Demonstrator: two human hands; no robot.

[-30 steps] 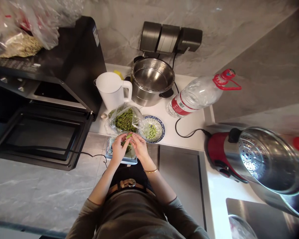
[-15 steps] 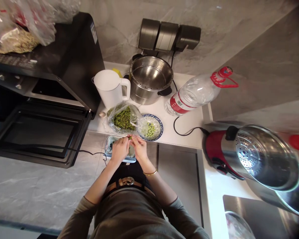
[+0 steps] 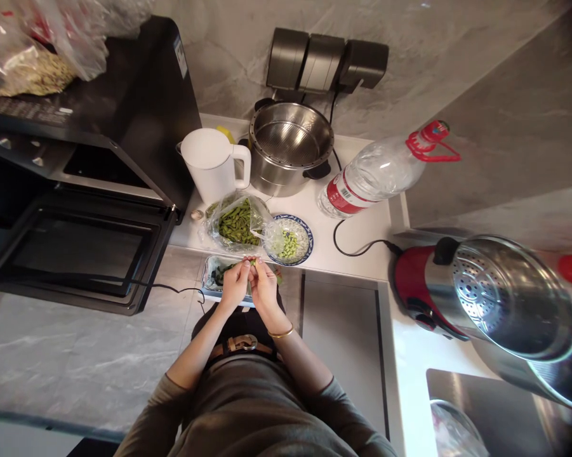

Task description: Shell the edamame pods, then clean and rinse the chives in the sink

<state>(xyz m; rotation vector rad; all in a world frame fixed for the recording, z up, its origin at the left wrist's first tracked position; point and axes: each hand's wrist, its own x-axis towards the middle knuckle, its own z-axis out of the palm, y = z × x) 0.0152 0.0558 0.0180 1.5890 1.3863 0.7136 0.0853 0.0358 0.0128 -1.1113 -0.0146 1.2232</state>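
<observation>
My left hand (image 3: 235, 284) and my right hand (image 3: 265, 287) meet at the fingertips, pinching a small green edamame pod (image 3: 252, 262) between them. Under the hands is a bin (image 3: 209, 294) with a light rim, holding dark scraps. Just beyond, on the counter, lies an opened clear plastic bag (image 3: 214, 231) full of green edamame pods (image 3: 238, 223). Touching the bag on its right is a plate (image 3: 308, 244) with a blue patterned rim, and shelled green beans (image 3: 289, 244) lie on it. Part of the bag overlaps the plate's left side.
Behind the bag stand a white pitcher (image 3: 209, 162) and a steel pot (image 3: 283, 181). A large water bottle (image 3: 369, 174) leans at the right. An oven door (image 3: 86, 254) hangs lowered on the left. A red and steel cooker (image 3: 419, 279) stands on the right counter.
Both hands stay together at the pod, with the right hand turned slightly and drawn closer to the left. The whole view has shifted a little.
</observation>
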